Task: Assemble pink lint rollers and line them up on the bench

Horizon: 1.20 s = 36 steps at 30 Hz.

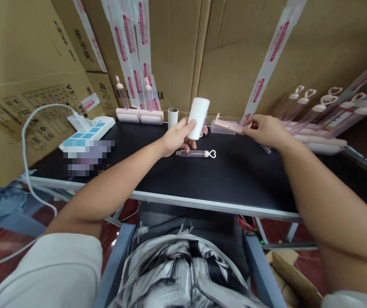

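My left hand (179, 136) is closed around a white lint-roller roll (198, 117), held tilted above the black tabletop. A small pink part (204, 131) shows partly behind that roll. My right hand (264, 130) pinches one end of a slim pink plastic arm (230, 125), whose far end turns up. Close behind the arm lies a translucent pinkish cover (218, 129). Below my left fingers, a clear pink handle (193, 154) with a heart-shaped loop lies flat. Just behind my left hand stands a white roll with a brown cardboard core (173, 116).
Pink lint rollers with upright handles (140, 115) stand at the back left; several more (321, 141) are at the right. A white power strip (89, 132) with a plugged-in cable (26, 128) sits at left. Taped cardboard (231, 55) walls the back. The metal table edge (202, 202) runs in front.
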Available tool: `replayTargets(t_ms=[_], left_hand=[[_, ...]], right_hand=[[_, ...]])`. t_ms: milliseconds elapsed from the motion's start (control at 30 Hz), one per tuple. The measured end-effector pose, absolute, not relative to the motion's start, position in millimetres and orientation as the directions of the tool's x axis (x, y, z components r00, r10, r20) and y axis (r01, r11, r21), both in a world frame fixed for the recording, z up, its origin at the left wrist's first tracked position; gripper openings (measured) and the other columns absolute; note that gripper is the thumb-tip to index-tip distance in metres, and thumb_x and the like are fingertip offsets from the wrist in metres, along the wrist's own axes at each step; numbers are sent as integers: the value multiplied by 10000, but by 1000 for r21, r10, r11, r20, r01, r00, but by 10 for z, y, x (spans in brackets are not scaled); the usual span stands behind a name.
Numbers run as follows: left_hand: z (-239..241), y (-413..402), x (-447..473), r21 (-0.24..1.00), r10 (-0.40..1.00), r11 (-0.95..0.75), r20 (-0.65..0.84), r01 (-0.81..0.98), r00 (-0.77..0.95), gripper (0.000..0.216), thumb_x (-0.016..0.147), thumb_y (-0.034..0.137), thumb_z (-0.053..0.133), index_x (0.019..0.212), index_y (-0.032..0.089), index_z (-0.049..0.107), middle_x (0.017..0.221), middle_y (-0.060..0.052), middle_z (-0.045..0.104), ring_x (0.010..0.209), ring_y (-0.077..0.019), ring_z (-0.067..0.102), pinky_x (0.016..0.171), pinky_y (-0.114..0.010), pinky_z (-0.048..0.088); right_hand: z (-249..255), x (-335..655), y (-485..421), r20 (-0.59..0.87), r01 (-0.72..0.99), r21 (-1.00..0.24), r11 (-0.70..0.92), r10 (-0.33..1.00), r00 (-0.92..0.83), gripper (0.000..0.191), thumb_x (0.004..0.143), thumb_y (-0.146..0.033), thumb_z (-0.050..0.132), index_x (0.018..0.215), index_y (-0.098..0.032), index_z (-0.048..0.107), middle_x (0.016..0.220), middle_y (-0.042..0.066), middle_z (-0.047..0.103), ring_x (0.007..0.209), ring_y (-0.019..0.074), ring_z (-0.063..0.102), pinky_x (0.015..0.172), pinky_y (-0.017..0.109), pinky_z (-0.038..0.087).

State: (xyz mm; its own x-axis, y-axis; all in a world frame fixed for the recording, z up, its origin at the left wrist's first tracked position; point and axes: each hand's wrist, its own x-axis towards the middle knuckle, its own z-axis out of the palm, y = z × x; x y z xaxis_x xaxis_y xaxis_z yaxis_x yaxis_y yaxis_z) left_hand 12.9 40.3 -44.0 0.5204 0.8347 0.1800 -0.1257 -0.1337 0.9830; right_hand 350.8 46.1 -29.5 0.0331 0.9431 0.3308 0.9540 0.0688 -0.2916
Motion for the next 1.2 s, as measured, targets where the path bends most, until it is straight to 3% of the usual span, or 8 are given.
replayTargets(t_ms=[167, 333, 533, 633, 733, 867, 1067, 1200], left_hand=[[-368, 348, 147, 984, 862, -73, 145, -164, 486, 567, 1047, 708, 618, 1213, 166, 585, 977, -61, 809, 545, -106, 697, 433, -198, 468], [-375, 326, 158, 985, 856, -83, 147, -149, 496, 615, 1035, 733, 615, 1208, 143, 627, 952, -75, 806, 522, -99, 688, 420, -193, 447], [-452, 335, 179, 985, 826, -139, 170, -98, 537, 583, 1031, 721, 631, 1192, 161, 612, 969, -73, 808, 575, -115, 726, 440, -199, 478], [-461, 303, 194, 985, 828, -162, 164, -50, 536, 571, 1023, 725, 642, 1158, 175, 570, 989, -76, 810, 567, -114, 711, 433, -209, 459], [-481, 276, 208, 975, 826, -222, 179, 17, 535, 626, 980, 771, 668, 1157, 180, 564, 972, -73, 791, 559, -109, 679, 433, -216, 431], [-540, 262, 240, 944, 796, -316, 208, 97, 569, 771, 904, 881, 653, 1188, 169, 577, 972, -95, 767, 623, -124, 674, 467, -219, 436], [-566, 239, 269, 913, 723, -394, 237, 106, 649, 911, 872, 937, 621, 1312, 141, 564, 932, -78, 717, 681, -152, 676, 501, -232, 502], [-542, 241, 246, 921, 690, -366, 174, 132, 702, 947, 871, 925, 642, 1392, 140, 547, 964, -87, 735, 699, -172, 730, 467, -211, 516]], right_hand=[[-234, 3396, 304, 468, 842, -461, 281, 883, -39, 278, 850, -324, 678, 1060, -189, 800, 801, 48, 740, 736, 226, 649, 732, 354, 492], [-314, 3142, 194, 541, 753, -453, 478, 818, -194, 291, 884, -339, 658, 1050, -192, 848, 886, 76, 777, 752, 228, 653, 765, 392, 525], [-414, 2933, 161, 576, 671, -443, 595, 762, -295, 248, 863, -330, 657, 982, -228, 848, 1009, 88, 792, 941, 267, 735, 892, 403, 591], [-372, 2863, 94, 449, 665, -553, 502, 852, -269, 203, 837, -331, 650, 944, -230, 789, 1015, 82, 822, 982, 286, 745, 931, 411, 588], [-339, 2761, 14, 330, 605, -713, 355, 931, -157, 164, 795, -352, 649, 903, -249, 719, 911, 72, 803, 880, 282, 728, 847, 400, 595], [-372, 2584, -60, 317, 396, -865, 309, 947, -46, 148, 758, -360, 658, 872, -272, 622, 741, 26, 684, 716, 248, 672, 720, 384, 572], [-364, 2424, -128, 197, 146, -970, 192, 980, 21, 184, 779, -350, 691, 881, -292, 550, 682, -17, 608, 534, 194, 602, 491, 334, 525], [-348, 2423, -117, 114, 54, -992, 114, 993, -3, 230, 779, -334, 740, 898, -279, 551, 705, -16, 629, 535, 179, 628, 455, 307, 535]])
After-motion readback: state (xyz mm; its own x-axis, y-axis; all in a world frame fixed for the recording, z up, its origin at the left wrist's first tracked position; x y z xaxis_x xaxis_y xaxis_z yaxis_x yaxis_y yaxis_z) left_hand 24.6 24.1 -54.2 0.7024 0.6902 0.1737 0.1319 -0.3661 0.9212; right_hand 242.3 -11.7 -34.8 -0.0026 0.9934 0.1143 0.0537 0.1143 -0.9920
